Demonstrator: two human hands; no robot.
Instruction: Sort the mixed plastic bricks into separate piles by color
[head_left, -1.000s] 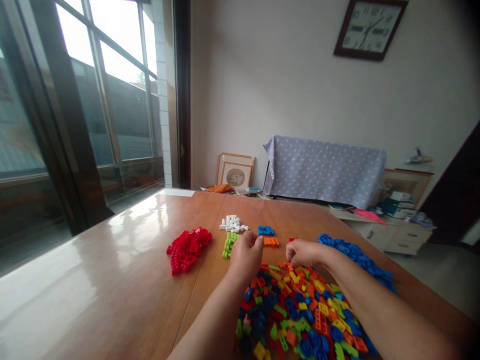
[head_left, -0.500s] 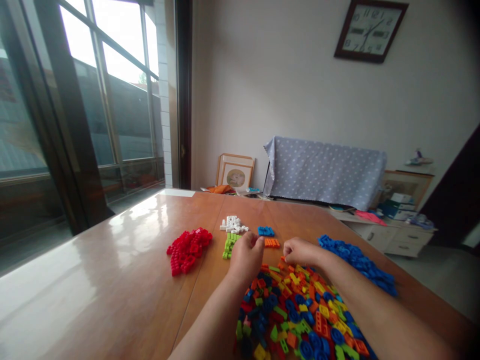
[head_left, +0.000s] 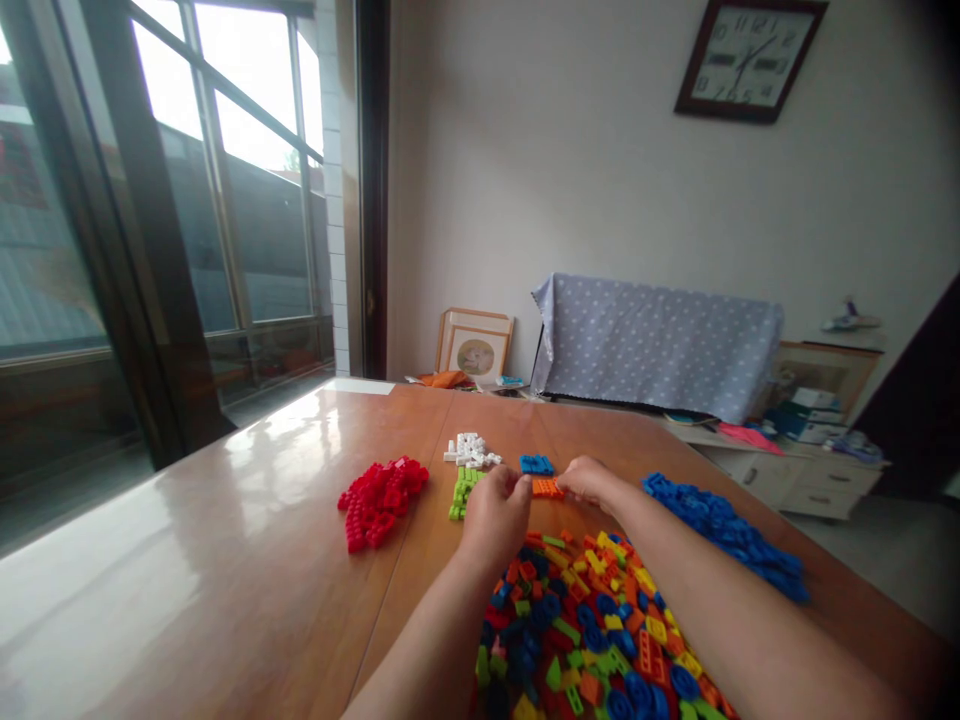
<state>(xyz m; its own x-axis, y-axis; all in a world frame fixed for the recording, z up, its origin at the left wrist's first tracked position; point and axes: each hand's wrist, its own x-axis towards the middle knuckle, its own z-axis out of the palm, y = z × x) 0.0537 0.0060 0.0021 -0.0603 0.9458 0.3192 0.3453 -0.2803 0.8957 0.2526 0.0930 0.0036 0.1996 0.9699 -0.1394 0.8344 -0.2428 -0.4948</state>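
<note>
A heap of mixed coloured building bricks point(head_left: 592, 630) lies on the wooden table point(head_left: 247, 560) in front of me. My left hand point(head_left: 495, 515) rests closed at the heap's far edge, fingers curled; what it holds is hidden. My right hand point(head_left: 592, 482) reaches forward, fingertips pinched at the small orange brick group point(head_left: 546, 488). Sorted piles lie beyond: red bricks point(head_left: 379, 497), green bricks point(head_left: 461, 490), white bricks point(head_left: 469, 450), a small blue group point(head_left: 536, 464) and a long blue pile point(head_left: 720, 520) to the right.
A window wall point(head_left: 150, 230) runs along the left. Past the table's far edge stand framed pictures point(head_left: 472, 345), a cloth-covered object point(head_left: 652, 345) and a low white cabinet point(head_left: 780, 465) with clutter. A clock point(head_left: 746, 55) hangs on the wall.
My right hand has moved forward from the mixed heap's far edge to the small orange group. My left hand has stayed almost still.
</note>
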